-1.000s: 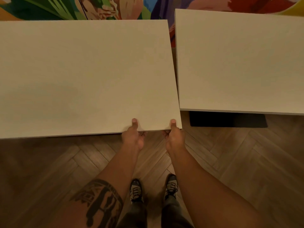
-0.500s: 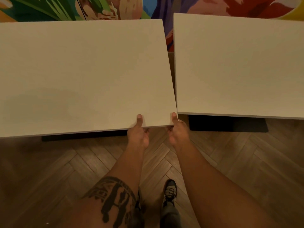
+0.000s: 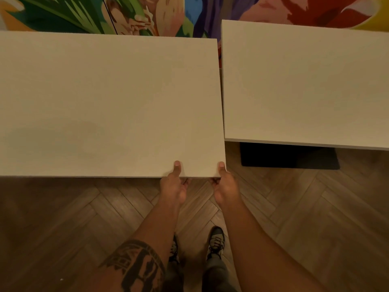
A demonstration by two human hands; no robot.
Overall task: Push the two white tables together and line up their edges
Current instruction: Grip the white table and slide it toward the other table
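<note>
Two white tables stand side by side. The left table (image 3: 105, 102) fills the left and middle of the head view. The right table (image 3: 305, 85) sits further back, so its near edge lies above the left table's near edge. A thin gap runs between them, narrow at the near end and a little wider at the far end. My left hand (image 3: 173, 184) grips the left table's near edge, thumb on top, fingers hidden underneath. My right hand (image 3: 224, 184) grips the same edge at the near right corner in the same way.
A colourful painted wall (image 3: 147, 15) runs behind both tables. The floor (image 3: 294, 207) is dark herringbone wood. A black base (image 3: 290, 157) shows under the right table. My shoes (image 3: 215, 241) stand on the floor below my hands.
The left table has turned so that its right edge runs nearly parallel to the right table, and its near edge looks level. My feet have shifted. Both hands have kept their grip.
</note>
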